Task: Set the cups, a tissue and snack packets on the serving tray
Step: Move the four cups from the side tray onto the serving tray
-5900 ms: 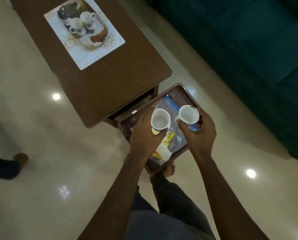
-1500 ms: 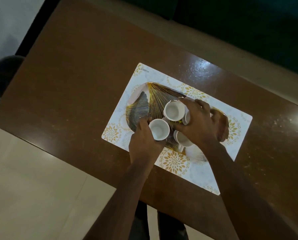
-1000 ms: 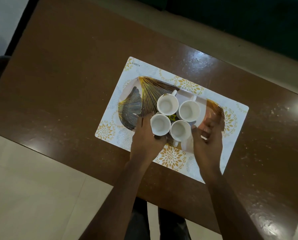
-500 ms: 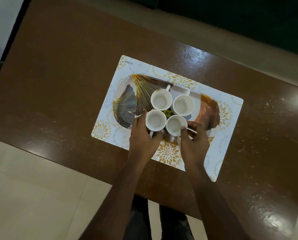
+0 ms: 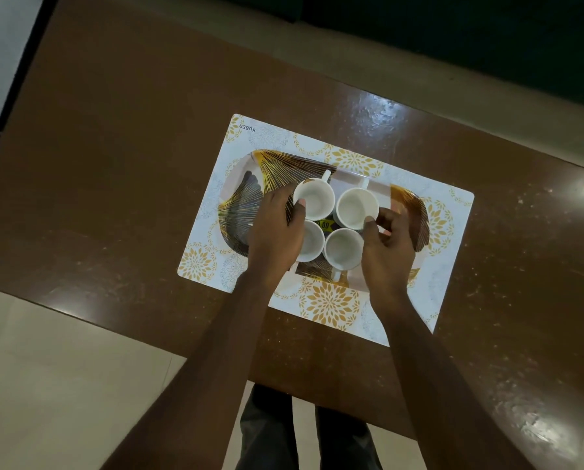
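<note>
Several white cups stand close together on the serving tray (image 5: 239,205), which has a gold fan pattern. My left hand (image 5: 275,232) pinches the rim of the far left cup (image 5: 316,198), thumb inside it, and partly covers the near left cup (image 5: 312,242). My right hand (image 5: 387,249) pinches the rim of the far right cup (image 5: 356,206) between thumb and fingers, beside the near right cup (image 5: 343,249). A scrap of yellow snack packet (image 5: 324,224) shows between the cups. I see no tissue.
The tray lies on a white placemat (image 5: 331,301) with gold flowers, on a brown table (image 5: 114,164). The table's near edge runs just in front of my legs (image 5: 270,432). Pale floor (image 5: 46,385) is at the lower left; a dark green sofa (image 5: 453,35) lies beyond.
Both hands have left the two near cups and moved forward to the two far cups, where they now pinch the rims. The cups stay grouped on the tray.
</note>
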